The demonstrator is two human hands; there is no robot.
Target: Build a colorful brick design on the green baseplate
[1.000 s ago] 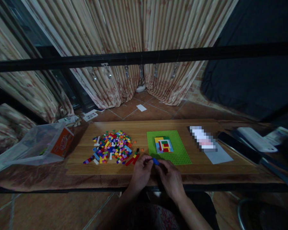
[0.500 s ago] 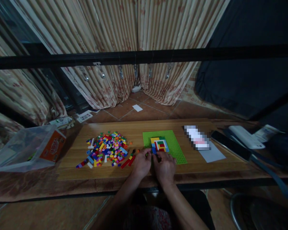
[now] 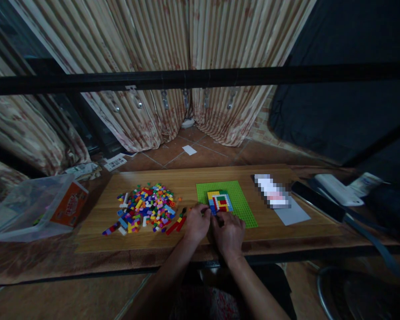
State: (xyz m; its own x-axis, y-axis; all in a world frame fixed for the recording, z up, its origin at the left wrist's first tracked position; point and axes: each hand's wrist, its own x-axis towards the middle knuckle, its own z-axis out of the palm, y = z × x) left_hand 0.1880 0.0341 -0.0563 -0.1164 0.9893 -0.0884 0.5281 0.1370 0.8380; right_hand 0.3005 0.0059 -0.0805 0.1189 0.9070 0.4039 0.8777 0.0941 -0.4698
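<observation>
While the clear bin [image 3: 42, 202] holds green bits [image 3: 38, 220] | left hand [image 3: 198, 222], right hand [image 3: 229, 234] at brick build [image 3: 221, 202] | both curled, pinch unclear

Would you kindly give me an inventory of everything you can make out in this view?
wooden board: 1, brown, centre
baseplate: 1, green, on the board
block build: 1, multicoloured, on the baseplate
loose bricks: many, mixed colours, board's left part
storage bin: 1, clear with orange label, left of the board
pixelated item: 1, colours obscured, board's right part
paper sheet: 1, pale, partly under the pixelated item
phone-like slab: 1, black, board's right end
floor paper: 1, white, beyond the board
bar: 1, black, across the view
curtains: several panels, cream and reddish, background
left hand: 1, bare, by the build's near-left corner
right hand: 1, bare, at the build's near edge
</observation>
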